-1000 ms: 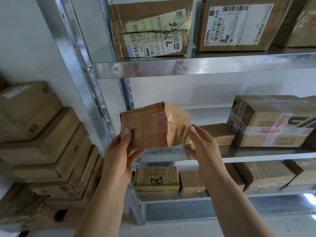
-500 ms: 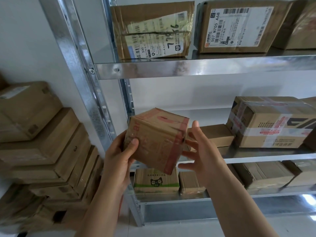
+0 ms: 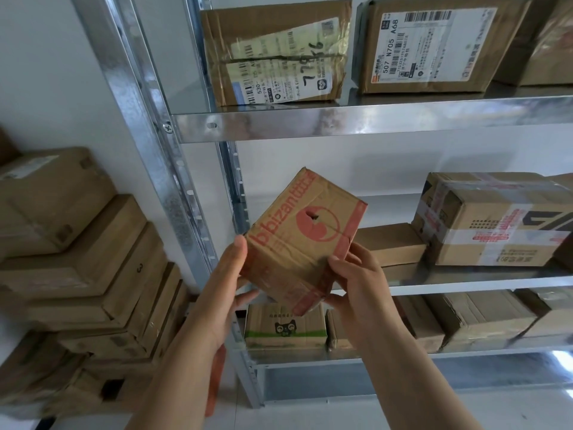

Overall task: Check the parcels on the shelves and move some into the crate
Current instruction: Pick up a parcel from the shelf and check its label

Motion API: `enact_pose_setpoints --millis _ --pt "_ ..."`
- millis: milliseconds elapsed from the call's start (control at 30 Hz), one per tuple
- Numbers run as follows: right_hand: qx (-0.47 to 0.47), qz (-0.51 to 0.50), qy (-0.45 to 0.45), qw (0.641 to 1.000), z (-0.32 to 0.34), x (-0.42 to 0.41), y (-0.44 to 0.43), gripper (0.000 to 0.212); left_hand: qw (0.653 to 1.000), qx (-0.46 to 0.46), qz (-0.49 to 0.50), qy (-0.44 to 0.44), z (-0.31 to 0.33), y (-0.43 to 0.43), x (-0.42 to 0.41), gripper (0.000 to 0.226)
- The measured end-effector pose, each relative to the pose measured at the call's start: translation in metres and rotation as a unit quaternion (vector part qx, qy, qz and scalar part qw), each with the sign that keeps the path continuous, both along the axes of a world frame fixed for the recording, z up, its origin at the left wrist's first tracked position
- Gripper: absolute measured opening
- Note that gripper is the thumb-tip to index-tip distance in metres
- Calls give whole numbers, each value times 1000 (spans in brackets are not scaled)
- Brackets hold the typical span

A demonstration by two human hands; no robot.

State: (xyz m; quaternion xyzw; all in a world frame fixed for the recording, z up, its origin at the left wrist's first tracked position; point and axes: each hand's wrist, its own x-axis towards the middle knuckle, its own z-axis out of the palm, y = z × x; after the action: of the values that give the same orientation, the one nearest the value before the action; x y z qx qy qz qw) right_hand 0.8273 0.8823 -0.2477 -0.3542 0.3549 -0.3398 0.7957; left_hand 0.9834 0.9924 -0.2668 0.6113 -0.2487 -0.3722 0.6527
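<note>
A small brown cardboard parcel (image 3: 302, 237) with red printing, a red round logo and red tape is held tilted in front of the middle shelf (image 3: 465, 279). My left hand (image 3: 223, 287) grips its left side, thumb on the face and fingers underneath. My right hand (image 3: 356, 280) grips its lower right corner, fingers curled round the edge. No crate is in view.
The metal rack's upright (image 3: 148, 144) stands left of the parcel. Two labelled parcels (image 3: 276, 57) (image 3: 434, 45) sit on the top shelf. A taped box (image 3: 496, 221) and a flat box (image 3: 390, 243) sit on the middle shelf. Several boxes fill the bottom shelf (image 3: 285, 327). Stacked cartons (image 3: 77, 259) lean at left.
Both hands have turned the parcel over, so the face with the red logo now points at me. It also came a little lower and nearer.
</note>
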Motion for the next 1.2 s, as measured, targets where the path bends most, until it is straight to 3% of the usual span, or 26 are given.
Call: enact_pose_setpoints --millis 167,367,567,633,733,800,833,1000,1200 --pt "-15 5 -3 1000 -7 -1 7 46 998 40 12 -38 10 -2 -5 88" --pt "-8 11 22 1000 -16 -2 8 45 999 10 51 -5 10 -6 -4 58" --pt "-44 -9 68 997 -4 -16 -9 26 991 -11 14 -129 8 0 12 66" --pt "-50 -25 78 995 -3 -19 -19 50 984 -4 -2 -180 8 3 18 69" --pt "-46 -33 85 995 -3 -20 -26 125 968 3 -28 -248 9 4 21 69" --pt "-42 -40 85 995 -6 -20 -30 146 959 5 -50 -279 12 4 19 69" --pt "-38 -37 89 995 -7 -20 -31 143 956 4 -59 -287 12 4 19 69" --pt "-21 -6 107 994 -9 -20 -33 84 940 8 -97 -326 13 2 16 73" --pt "-14 19 82 996 -11 -21 -31 82 934 14 -105 -343 14 1 13 74"
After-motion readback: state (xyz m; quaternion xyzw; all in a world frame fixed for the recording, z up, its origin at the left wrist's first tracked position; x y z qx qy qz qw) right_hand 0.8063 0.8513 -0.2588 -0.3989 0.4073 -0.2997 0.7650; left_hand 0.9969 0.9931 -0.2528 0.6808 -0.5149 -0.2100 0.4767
